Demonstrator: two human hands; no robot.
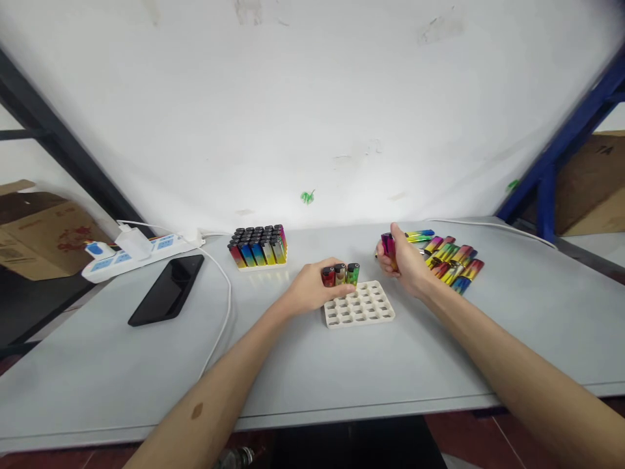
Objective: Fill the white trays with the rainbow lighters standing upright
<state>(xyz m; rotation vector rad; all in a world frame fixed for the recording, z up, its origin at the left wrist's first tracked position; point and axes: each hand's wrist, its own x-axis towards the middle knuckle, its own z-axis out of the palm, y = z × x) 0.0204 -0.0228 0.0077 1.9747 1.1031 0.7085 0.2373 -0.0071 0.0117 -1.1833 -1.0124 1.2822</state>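
Observation:
A white tray with a grid of square holes lies on the table. Three lighters, red, silver-gold and green, stand upright at its back edge. My left hand is curled around these lighters, thumb in front and fingers behind. To the right of the tray, my right hand is closed on a purple-red lighter, held above the table. Right behind that hand lies a loose pile of shiny multicoloured lighters.
At the back left, a second tray is packed with upright lighters. A black phone, a white power strip and a white cable lie on the left. The wall rises behind the table.

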